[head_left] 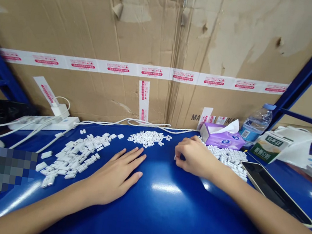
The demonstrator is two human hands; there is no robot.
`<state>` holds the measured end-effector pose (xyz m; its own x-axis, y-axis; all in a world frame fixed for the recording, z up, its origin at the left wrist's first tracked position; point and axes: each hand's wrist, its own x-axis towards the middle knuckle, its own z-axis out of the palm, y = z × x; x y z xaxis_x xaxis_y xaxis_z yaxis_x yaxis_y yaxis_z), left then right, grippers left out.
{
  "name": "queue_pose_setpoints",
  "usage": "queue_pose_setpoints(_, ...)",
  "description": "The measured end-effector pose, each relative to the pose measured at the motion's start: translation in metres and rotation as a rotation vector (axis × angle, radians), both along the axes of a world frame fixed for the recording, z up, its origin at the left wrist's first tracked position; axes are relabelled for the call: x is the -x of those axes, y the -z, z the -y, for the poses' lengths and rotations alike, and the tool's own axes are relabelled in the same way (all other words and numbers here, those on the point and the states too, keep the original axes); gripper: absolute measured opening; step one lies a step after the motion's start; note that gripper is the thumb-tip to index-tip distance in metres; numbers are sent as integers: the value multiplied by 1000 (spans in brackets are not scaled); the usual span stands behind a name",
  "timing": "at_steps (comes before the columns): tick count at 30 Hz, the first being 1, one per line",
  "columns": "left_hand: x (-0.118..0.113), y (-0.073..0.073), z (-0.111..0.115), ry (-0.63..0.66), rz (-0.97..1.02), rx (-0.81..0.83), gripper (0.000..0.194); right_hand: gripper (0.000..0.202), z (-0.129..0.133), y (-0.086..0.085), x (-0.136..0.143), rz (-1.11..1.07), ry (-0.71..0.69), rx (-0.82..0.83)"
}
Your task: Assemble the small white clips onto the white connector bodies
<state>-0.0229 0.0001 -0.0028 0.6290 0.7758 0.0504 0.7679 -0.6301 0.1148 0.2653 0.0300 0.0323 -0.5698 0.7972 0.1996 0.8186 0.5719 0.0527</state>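
Left hand (117, 177) palm down on the blue counter (158, 219), fingers spread wide, nothing in them that shows! Over on the right, my hand (197, 156) is curled in, fingers bent nearly closed beside the right pile (234, 160); a sliver of white peeks out by the tips, but whether I've got hold of it, I can't tell.

And these white pieces? Light, I'd say, stiff like hard plastic, smooth enough to skid on this glossy top. The blocks in the left pile (80, 152) look best pinched across their long sides. The bits in the middle pile (147, 138), just past my left fingertips, are tiny: fingertip work, one at a time, easily flicked away, and perhaps thin enough to snap.

Now the count! Three piles, the pieces overlapping too much to number. One tissue box (221, 139) behind the right pile, one bottle (256, 126), one carton (270, 146), one phone (278, 193) by my right forearm, and at far left one power strip (70, 123) carrying one adapter (59, 109).
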Motion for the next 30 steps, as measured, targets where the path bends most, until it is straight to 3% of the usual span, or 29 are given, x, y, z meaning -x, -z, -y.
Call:
queue_pose_setpoints(5, -1, -1, 0, -8, 5, 13, 58, 12, -9, -5, -13, 154, 136, 4)
queue_pose_setpoints(13, 2, 1, 0, -4, 43, 12, 59, 18, -15, -9, -29, 238, 214, 19)
queue_pose_setpoints(19, 0, -1, 1, -6, 10, 4, 59, 28, -1, 0, -8, 13, 22, -54)
queue_pose_setpoints(22, -1, -1, 2, -7, 4, -1, 59, 47, 15, 14, 11, -121, -123, 10)
queue_pose_setpoints(25, 0, 1, 1, 2, 34, -16, 57, 67, 29, 27, 26, -181, -181, 145)
queue_pose_setpoints(30, 0, 3, -1, 19, 64, -32, 56, 64, 36, 36, 31, -226, -199, 284)
